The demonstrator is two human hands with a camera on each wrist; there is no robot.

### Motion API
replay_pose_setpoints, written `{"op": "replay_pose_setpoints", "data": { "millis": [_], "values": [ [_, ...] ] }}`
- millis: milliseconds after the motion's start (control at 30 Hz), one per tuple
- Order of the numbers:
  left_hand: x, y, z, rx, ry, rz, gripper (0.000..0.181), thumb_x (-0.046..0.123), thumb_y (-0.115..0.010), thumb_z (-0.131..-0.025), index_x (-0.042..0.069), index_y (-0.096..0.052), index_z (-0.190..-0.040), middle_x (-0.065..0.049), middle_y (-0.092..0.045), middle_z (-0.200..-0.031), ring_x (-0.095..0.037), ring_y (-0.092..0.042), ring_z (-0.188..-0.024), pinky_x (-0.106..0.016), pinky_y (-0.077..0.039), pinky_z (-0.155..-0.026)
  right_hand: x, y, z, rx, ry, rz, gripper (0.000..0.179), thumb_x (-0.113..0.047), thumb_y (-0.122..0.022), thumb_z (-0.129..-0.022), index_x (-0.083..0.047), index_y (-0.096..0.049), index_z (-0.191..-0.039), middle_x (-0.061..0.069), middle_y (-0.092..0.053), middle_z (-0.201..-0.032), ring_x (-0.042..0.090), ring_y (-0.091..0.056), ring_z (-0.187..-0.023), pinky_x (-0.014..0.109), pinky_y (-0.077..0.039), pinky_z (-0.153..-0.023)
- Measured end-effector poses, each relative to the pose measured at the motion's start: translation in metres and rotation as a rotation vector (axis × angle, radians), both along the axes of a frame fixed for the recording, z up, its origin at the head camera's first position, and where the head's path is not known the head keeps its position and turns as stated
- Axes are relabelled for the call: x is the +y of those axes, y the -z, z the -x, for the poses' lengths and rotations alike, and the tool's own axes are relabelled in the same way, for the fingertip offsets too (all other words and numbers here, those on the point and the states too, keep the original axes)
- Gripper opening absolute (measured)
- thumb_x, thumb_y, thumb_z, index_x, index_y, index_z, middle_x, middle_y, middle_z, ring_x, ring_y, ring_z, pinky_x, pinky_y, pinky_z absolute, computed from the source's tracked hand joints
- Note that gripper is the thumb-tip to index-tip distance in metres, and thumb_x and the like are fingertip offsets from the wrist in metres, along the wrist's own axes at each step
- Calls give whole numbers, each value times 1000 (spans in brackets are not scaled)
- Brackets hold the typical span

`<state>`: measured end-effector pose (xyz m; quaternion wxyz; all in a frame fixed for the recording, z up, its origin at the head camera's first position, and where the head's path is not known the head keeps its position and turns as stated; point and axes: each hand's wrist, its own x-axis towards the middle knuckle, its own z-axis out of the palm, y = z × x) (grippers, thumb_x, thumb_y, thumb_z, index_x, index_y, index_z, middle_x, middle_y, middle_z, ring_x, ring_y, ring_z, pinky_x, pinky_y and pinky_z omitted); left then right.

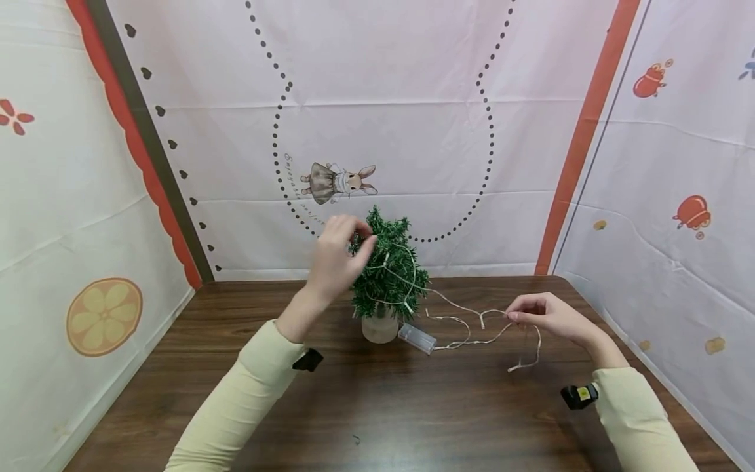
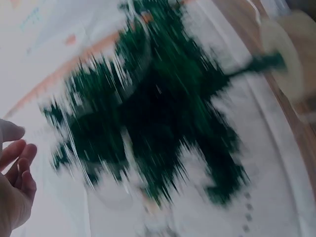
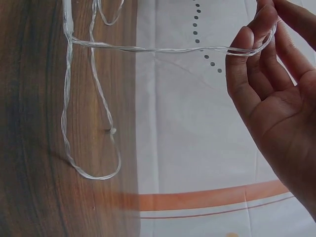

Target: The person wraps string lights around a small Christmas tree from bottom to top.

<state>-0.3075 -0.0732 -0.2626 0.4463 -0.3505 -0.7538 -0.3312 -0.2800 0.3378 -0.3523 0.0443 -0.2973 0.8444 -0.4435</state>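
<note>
A small green artificial Christmas tree (image 1: 389,275) in a pale round pot (image 1: 379,329) stands on the table, with a string of lights (image 1: 451,300) looped around its branches. My left hand (image 1: 342,252) is at the tree's upper left side, fingers loosely bent. Nothing shows between those fingers in the left wrist view, where the tree is blurred. To the right, my right hand (image 1: 548,314) pinches the light wire between thumb and fingers above the table. In the right wrist view the wire (image 3: 163,50) runs across to the fingers. A loose end hangs below the right hand.
A clear battery box (image 1: 417,338) lies on the brown wooden table (image 1: 330,406), right of the pot, joined to the wire. A small dark scrap (image 1: 356,439) lies near the front. Printed white cloth (image 1: 383,131) hangs behind and on both sides.
</note>
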Motion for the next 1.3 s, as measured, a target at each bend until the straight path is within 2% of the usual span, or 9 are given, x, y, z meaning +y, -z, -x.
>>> {"op": "replay_pose_setpoints", "data": {
  "millis": [200,333,433,600,733,900,1000,1067,1300],
  "values": [
    [46,0,-12,-44,52,164,11,11,-71,-83,6,-64,-91,-2,-63,-89,-15,-51,-83,-24,-45,-75,-2,-4,3,-16,2,10,14,-12,-58,-94,-3,-66,-103,-1,-66,-80,15,-62,-64,32,-53,-57],
    [71,1,-16,-55,92,198,10,10,-71,-83,7,-65,-90,-3,-64,-89,-15,-54,-83,-20,-46,-75,-4,-8,2,9,18,-13,13,-13,-58,-94,-6,-66,-102,-1,-67,-83,10,-61,-70,29,-53,-62],
    [90,3,-15,-99,133,205,9,10,-71,-83,7,-65,-89,-3,-65,-89,-15,-56,-82,-18,-46,-75,-5,-10,3,24,18,-17,13,-12,-58,-94,-7,-67,-102,-1,-68,-85,12,-62,-73,29,-53,-64],
    [118,16,-10,-259,194,260,11,12,-72,-83,7,-65,-91,-3,-67,-91,-13,-61,-82,-13,-48,-74,-7,-13,3,18,16,-2,13,-12,-58,-94,-6,-66,-102,-2,-67,-82,10,-61,-69,30,-53,-62],
    [138,31,-7,-402,215,332,14,16,-73,-83,9,-69,-94,-1,-68,-92,-6,-63,-79,-7,-47,-72,-8,-13,3,23,5,11,12,-10,-58,-94,-5,-66,-101,-3,-67,-81,8,-61,-69,29,-53,-61],
    [153,41,-5,-602,260,333,13,18,-74,-83,10,-72,-93,1,-71,-89,2,-63,-72,-6,-47,-66,-10,-16,3,29,-9,35,12,-9,-57,-94,-4,-66,-100,-5,-67,-85,5,-62,-71,28,-54,-64],
    [157,44,-5,-687,265,324,12,18,-74,-82,10,-73,-92,3,-73,-86,3,-62,-68,-7,-47,-63,-12,-18,3,26,-11,43,12,-9,-57,-94,-3,-66,-100,-4,-67,-84,6,-62,-71,28,-54,-64],
    [160,46,-5,-715,259,335,11,18,-74,-82,11,-74,-91,4,-73,-84,3,-62,-66,-7,-47,-62,-12,-20,2,20,-5,43,12,-9,-58,-94,-3,-66,-100,-4,-66,-82,6,-61,-71,28,-54,-64],
    [168,54,-6,-733,217,401,6,21,-74,-83,15,-76,-86,8,-73,-78,6,-60,-60,-9,-45,-57,-14,-21,0,15,4,40,12,-10,-59,-94,-3,-66,-100,-2,-66,-85,6,-62,-72,29,-54,-65]
  ]
}}
